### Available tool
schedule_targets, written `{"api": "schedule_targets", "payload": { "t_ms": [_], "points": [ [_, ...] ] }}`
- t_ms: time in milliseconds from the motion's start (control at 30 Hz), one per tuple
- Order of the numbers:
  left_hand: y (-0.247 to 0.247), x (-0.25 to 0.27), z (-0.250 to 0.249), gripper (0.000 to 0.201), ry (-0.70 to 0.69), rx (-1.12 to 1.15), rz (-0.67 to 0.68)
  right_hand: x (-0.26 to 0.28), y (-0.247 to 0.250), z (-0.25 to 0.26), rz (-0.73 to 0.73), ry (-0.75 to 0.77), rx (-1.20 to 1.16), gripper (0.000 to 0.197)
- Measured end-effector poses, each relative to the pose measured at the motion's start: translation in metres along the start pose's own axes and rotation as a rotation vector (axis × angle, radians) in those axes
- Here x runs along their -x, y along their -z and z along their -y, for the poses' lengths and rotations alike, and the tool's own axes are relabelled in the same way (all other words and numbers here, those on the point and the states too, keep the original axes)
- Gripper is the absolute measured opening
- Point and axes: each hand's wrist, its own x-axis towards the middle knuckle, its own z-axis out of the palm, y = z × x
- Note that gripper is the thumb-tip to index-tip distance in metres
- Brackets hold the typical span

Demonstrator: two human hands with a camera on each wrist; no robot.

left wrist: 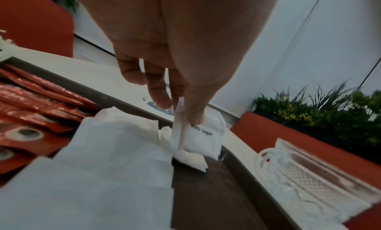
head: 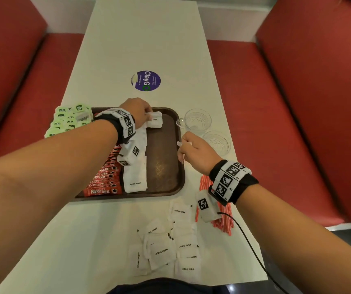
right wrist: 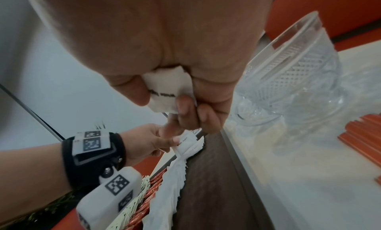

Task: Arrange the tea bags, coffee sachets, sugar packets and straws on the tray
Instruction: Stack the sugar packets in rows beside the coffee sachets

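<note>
Here, the left hand (head: 137,111) pinches a white sugar packet (left wrist: 201,136) between thumb and fingers (left wrist: 158,93), holding it on edge at the far end of a row of sugar packets (head: 135,164) on the brown tray (head: 166,158). The right hand (head: 193,154), at the tray's 3 o'clock rim, has its fingers (right wrist: 185,109) curled round several more sugar packets (right wrist: 167,90). On the tray, red coffee sachets (head: 104,179) lie in a row at 9 o'clock from the sugar row, and green tea bags (head: 68,120) sit at the tray's 10 o'clock corner. At 5 o'clock from the tray, loose sugar packets (head: 166,249) are scattered on the white surface (head: 145,39), with red straws (head: 221,223) just beside them, partly under the right wrist. Two clear glass cups (head: 198,120) stand at 2 o'clock from the tray.
</note>
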Motion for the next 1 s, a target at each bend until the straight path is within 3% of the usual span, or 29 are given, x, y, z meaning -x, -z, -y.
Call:
{"api": "schedule_targets", "payload": {
  "t_ms": [133,333,500,667,767,867,933,1000],
  "points": [
    [-0.009,-0.015,-0.001,0.021,-0.004,-0.098,0.097,-0.007,0.005,0.001,0.022,0.0,0.0,0.013],
    [-0.012,-0.022,0.002,0.01,0.049,-0.163,0.07,-0.014,0.008,0.003,-0.014,0.073,0.05,0.01],
    [-0.01,-0.02,0.005,0.032,0.043,-0.216,0.046,-0.019,0.006,0.001,-0.062,0.108,0.028,0.013],
    [0.01,0.0,-0.008,0.029,-0.079,0.114,-0.052,-0.024,0.002,-0.004,-0.089,0.069,0.029,0.014],
    [0.028,0.03,-0.022,0.034,-0.199,0.299,0.148,-0.026,0.002,-0.006,-0.097,0.035,0.025,0.015],
    [0.029,0.05,-0.025,0.024,-0.315,0.253,0.3,-0.025,0.002,-0.003,-0.111,0.028,0.043,0.014],
    [0.022,0.051,-0.021,0.017,-0.348,0.198,0.252,-0.023,0.002,0.0,-0.101,0.016,-0.002,0.014],
    [0.016,0.044,-0.013,0.018,-0.289,0.189,0.14,-0.019,0.002,0.0,-0.058,-0.023,-0.033,0.016]
  ]
}}
